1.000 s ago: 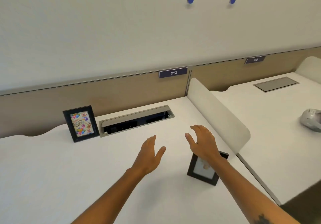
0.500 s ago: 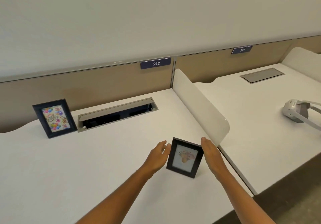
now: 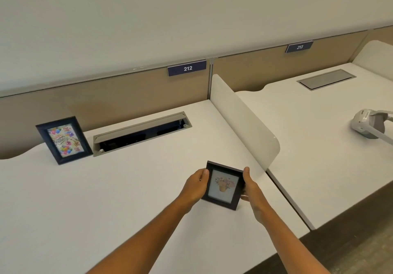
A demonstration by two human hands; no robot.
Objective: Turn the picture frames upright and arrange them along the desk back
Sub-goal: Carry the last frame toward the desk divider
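A small black frame with a flower picture (image 3: 223, 185) stands upright near the right side of the white desk (image 3: 106, 199), its picture facing me. My left hand (image 3: 196, 185) grips its left edge and my right hand (image 3: 248, 185) grips its right edge. A second black frame with a balloon birthday picture (image 3: 63, 139) stands upright at the back left of the desk, leaning toward the tan back panel (image 3: 106, 103).
An open cable tray (image 3: 142, 134) is set into the desk behind the hands. A white divider (image 3: 242, 116) rises along the desk's right edge. The neighbouring desk holds a closed cable flap (image 3: 326, 79) and a white headset (image 3: 370, 127).
Both hands have closed onto the sides of the flower frame, which earlier stood free between them. One second ago the right hand covered it and its picture was hidden.
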